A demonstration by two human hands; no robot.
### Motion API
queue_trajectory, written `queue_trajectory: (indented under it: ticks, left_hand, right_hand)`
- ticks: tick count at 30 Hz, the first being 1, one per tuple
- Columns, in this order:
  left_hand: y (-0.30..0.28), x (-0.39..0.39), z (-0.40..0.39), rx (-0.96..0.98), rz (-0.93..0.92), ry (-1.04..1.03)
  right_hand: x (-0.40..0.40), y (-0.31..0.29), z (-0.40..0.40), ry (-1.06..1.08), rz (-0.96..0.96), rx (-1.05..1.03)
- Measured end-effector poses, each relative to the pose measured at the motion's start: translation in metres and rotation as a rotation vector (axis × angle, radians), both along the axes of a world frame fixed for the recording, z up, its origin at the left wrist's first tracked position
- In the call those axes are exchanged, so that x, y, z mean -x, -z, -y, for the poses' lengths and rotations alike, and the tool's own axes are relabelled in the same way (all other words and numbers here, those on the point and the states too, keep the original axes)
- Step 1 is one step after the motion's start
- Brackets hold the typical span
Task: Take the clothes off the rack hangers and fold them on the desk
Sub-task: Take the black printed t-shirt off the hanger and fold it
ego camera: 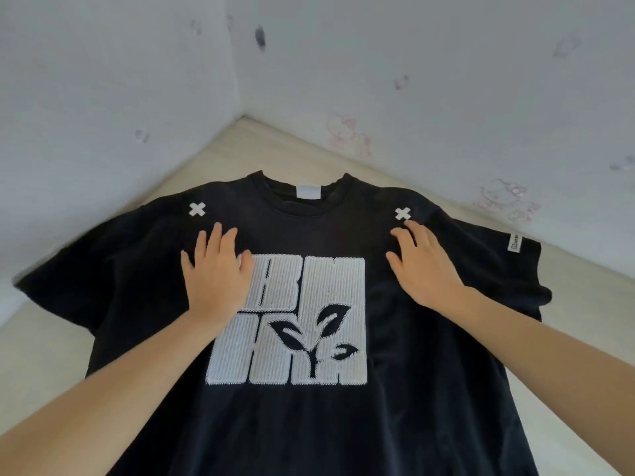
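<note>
Left hand (214,274) and right hand (424,269) spread flat on black t-shirt (429,389), desk (44,359); smooth outward, likely before folding 2 sleeves in

Pale wooden desk (580,304) in a corner; black T-shirt (412,424) spread flat on it

A black T-shirt (412,389) lies spread flat, front up, on the pale wooden desk (44,355) (white block graphic on chest), collar toward the corner.
</note>
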State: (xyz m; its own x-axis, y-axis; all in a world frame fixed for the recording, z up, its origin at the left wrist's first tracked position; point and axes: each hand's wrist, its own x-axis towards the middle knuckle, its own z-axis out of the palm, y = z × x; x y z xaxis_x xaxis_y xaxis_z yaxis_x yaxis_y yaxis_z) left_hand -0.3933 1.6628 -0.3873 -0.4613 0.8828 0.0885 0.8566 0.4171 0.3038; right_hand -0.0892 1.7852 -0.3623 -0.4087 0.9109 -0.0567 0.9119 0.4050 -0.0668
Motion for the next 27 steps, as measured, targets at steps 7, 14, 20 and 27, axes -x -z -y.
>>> queue_trajectory:
  ticks: [7, 14, 20, 27]
  left_hand:
    - [0.013, 0.003, 0.0, 0.19, -0.09, 0.094]
    - [-0.006, 0.0, -0.027, 0.349, -0.055, 0.048]
    - [-0.026, -0.078, -0.026, 0.174, 0.021, 0.238]
    - [-0.025, -0.236, -0.015, 0.134, 0.351, 0.26]
  right_hand:
    - [-0.021, 0.003, 0.0, -0.018, 0.068, 0.211]
    - [-0.04, -0.028, -0.028, -0.018, -0.013, 0.272]
    - [-0.115, -0.046, -0.073, 0.155, 0.157, 0.225]
    - [-0.19, -0.035, -0.099, 0.187, 0.253, 0.347]
